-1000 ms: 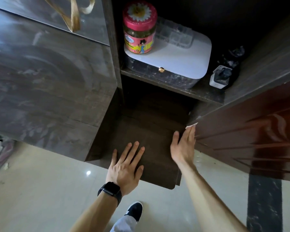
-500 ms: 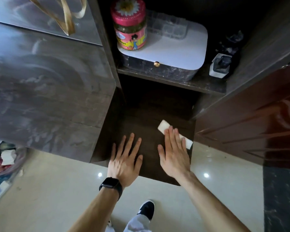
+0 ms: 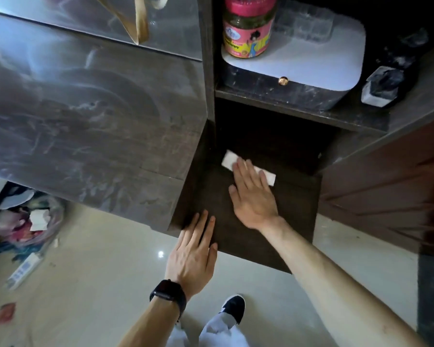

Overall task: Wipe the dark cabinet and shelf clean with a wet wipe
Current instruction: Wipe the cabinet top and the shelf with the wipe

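Observation:
A dark wooden shelf [image 3: 293, 221] juts out at the bottom of the open dark cabinet [image 3: 208, 71]. A white folded wet wipe [image 3: 229, 159] lies flat on this shelf, toward its back. My right hand [image 3: 252, 194] presses on the wipe with straight fingers, covering its middle. Near the shelf's front left corner, my left hand [image 3: 193, 251] rests flat with fingers straight; a black watch is on its wrist.
Above is an upper shelf [image 3: 298, 113] with a white-lidded box [image 3: 298, 58], a pink-lidded jar [image 3: 248, 28] on it, and a small dark object [image 3: 383, 86]. A dusty grey cabinet top [image 3: 85, 116] lies left, a reddish-brown door [image 3: 386, 196] right. A bag of rubbish [image 3: 28, 221] sits on the tiled floor.
My right hand has slid the wipe from the shelf's right edge toward its back middle. My left hand has drawn back toward the front left corner.

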`<state>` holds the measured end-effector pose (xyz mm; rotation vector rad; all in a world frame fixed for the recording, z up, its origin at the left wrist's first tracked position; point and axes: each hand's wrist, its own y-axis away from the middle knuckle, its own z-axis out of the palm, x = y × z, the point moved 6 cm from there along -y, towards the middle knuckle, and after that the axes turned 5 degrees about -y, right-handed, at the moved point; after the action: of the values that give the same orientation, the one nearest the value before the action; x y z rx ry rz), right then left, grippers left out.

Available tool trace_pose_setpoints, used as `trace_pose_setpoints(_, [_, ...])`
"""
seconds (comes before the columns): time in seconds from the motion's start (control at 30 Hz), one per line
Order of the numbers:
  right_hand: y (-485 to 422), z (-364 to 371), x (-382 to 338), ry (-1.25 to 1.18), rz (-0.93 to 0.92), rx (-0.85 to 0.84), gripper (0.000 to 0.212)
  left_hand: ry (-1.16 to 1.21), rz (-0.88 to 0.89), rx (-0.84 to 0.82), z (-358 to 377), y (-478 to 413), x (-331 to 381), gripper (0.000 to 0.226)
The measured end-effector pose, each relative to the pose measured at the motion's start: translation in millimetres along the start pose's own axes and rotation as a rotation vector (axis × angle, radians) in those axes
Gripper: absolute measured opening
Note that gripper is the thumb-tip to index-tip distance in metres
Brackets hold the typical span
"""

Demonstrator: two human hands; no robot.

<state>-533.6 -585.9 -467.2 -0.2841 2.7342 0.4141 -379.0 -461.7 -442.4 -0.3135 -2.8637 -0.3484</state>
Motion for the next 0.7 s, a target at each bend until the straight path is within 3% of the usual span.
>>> trace_pose_setpoints(0.13, [113.2, 35.2, -20.5, 0.033, -0.112, -0.085, 0.059, -0.052, 0.096, -0.013, -26.2, 28.3, 9.3, 0.058])
trace_pose_setpoints(0.27, [153.5, 32.1, -14.9, 0.011, -0.185, -0.156, 0.056, -0.034, 0.203, 0.077, -70.5, 51.8, 12.2, 0.060])
trace_pose_setpoints(0.37, [122.9, 13.2, 16.2, 0.029, 0.099, -0.039, 0.061, -0.068, 0.162, 0.204, -106.5, 59.1, -6.5, 0.065])
trace_pose_setpoints(0.47, [67.6, 9.2, 18.7, -0.119, 0.421, 0.026, 0.065, -0.138, -0.070, 0.184, -128.4, 46.2, -46.1, 0.067])
trace_pose_setpoints(0.57, [43.7, 33.5, -51.1, -0.162, 0.259, -0.005, 0.064, -0.128, -0.170, 0.074, -127.5, 35.5, -67.8, 0.064])
trace_pose_setpoints(0.63, [66.7, 57.2, -104.5, -0.127, 0.093, -0.044, 0.063, -0.132, -0.181, 0.065, -126.1, 34.9, -66.9, 0.066])
trace_pose_setpoints(0.7, [102.8, 74.2, -126.2, -0.129, 0.051, -0.064, 0.061, -0.158, -0.202, 0.057, -126.5, 35.7, -62.6, 0.069])
